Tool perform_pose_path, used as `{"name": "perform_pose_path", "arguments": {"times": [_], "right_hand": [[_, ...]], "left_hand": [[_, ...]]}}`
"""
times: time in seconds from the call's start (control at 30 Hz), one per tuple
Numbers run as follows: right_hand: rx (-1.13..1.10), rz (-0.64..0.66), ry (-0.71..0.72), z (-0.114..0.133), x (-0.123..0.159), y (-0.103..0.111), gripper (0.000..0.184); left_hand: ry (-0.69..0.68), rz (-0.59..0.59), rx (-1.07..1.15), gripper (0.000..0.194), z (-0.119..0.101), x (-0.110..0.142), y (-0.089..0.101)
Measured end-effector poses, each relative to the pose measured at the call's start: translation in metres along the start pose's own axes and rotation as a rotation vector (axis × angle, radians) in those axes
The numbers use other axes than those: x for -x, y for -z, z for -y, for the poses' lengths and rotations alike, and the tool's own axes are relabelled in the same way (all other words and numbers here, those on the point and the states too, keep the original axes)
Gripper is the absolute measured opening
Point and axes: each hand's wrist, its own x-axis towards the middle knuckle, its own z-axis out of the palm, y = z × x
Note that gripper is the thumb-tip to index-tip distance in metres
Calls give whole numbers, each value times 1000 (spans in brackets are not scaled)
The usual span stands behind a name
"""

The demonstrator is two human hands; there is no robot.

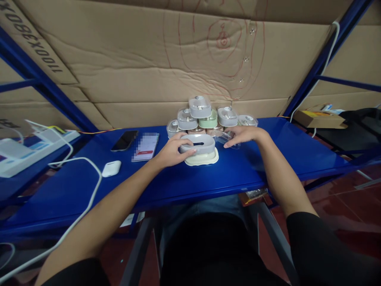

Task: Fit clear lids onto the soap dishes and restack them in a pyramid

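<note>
A grey oval box (205, 147) with a dark slot in its top stands on a cream, wavy-edged base (202, 159) at the table's middle. My left hand (175, 150) grips its left side, thumb on the front and fingers over the rim. To the right, my right hand (242, 135) has its thumb and fingers around a clear plastic lid (222, 138) low over the table; part of the lid is hidden by the hand. Behind both hands, several similar boxes with clear lids are stacked, with a grey one (200, 107) on top and a green one (208, 119) below.
A dark phone (125, 141), a phone with a lit screen (145, 147) and a white earphone case (111, 169) lie on the blue table (184, 186), left of the boxes. A white power strip (38, 151) and cable are farther left. Cardboard (133, 59) stands behind.
</note>
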Motion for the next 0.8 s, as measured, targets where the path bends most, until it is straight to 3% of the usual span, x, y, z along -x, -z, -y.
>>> {"name": "perform_pose_path", "arguments": {"times": [0.47,0.8], "right_hand": [[73,31,-29,-4,-4,0,106],[51,2,73,0,-3,-2,95]], "left_hand": [[132,-125,-149,33,1,-1,14],[245,-178,-252,29,4,-5,18]]}}
